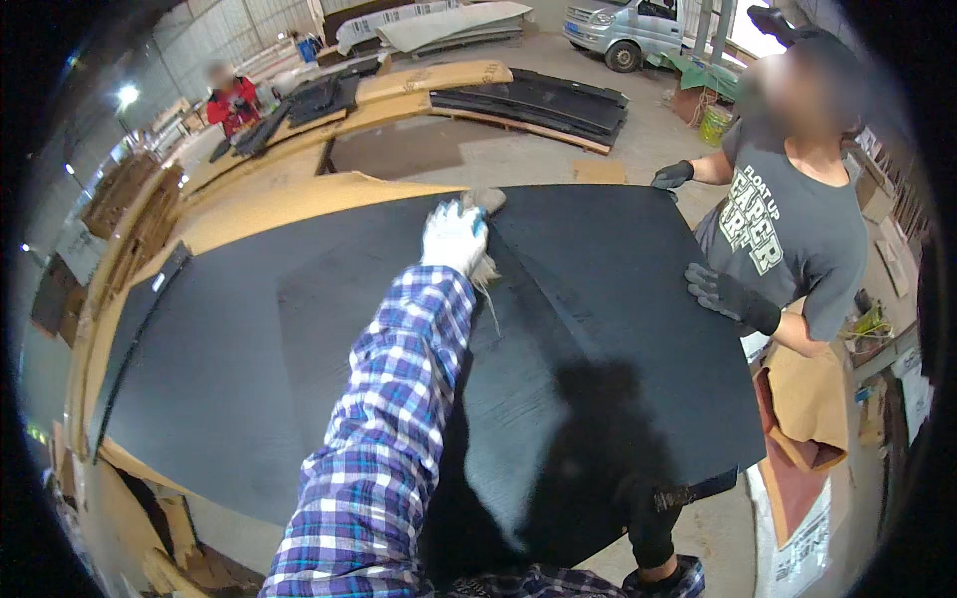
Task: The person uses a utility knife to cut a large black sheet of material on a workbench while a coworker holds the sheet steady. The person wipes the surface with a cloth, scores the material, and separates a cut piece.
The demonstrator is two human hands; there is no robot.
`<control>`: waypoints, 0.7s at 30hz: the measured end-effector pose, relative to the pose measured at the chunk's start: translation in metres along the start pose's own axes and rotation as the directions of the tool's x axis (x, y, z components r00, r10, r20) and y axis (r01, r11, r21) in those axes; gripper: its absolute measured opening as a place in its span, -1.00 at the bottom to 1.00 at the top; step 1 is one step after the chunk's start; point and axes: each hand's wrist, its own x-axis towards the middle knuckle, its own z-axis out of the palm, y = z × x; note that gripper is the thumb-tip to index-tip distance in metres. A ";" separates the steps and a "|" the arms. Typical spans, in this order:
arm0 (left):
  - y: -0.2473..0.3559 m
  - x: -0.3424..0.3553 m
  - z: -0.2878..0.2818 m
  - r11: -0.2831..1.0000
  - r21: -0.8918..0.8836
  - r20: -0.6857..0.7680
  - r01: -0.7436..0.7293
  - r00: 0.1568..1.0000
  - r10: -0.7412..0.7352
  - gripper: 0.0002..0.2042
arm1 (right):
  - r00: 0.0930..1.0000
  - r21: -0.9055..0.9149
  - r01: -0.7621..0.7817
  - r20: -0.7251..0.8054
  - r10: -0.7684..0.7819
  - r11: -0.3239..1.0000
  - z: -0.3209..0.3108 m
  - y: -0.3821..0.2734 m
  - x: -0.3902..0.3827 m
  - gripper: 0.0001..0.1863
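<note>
My left hand [454,239], in a white glove, is closed on a greyish fibrous pad [484,204] against a large black sheet [229,379], near its far edge. My right hand [643,528], in a dark glove, is low at the sheet's near right edge, its fingers unclear. A co-worker [788,214] in a grey shirt stands at the right end; their dark-gloved hands are at the sheet's far corner and right edge. A narrow black strip [140,334] lies along the left end, and tan board [329,194] shows beneath the sheet.
Stacked black panels [528,105] and tan boards [429,75] lie beyond. A person in red [229,110] is at the back left. A silver van [618,30] and a green bucket [714,125] are at the back right. Folded tan material [802,399] lies beside the co-worker.
</note>
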 end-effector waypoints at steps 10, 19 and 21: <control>-0.131 -0.034 -0.036 0.881 0.172 -0.069 0.442 0.897 -0.436 -0.63 | 0.999 0.047 -0.005 -0.051 0.007 0.999 -0.004 -0.002 0.007 -0.78; -0.185 -0.240 -0.123 0.772 0.007 -0.106 0.636 0.768 -0.632 -0.61 | 0.950 -0.089 0.312 0.010 -0.312 0.946 0.014 0.031 0.019 -0.89; -0.161 -0.293 -0.142 0.808 -0.048 0.017 0.587 0.809 -0.587 -0.59 | 0.876 -0.431 0.440 0.013 -0.482 0.788 0.027 0.042 0.018 -0.91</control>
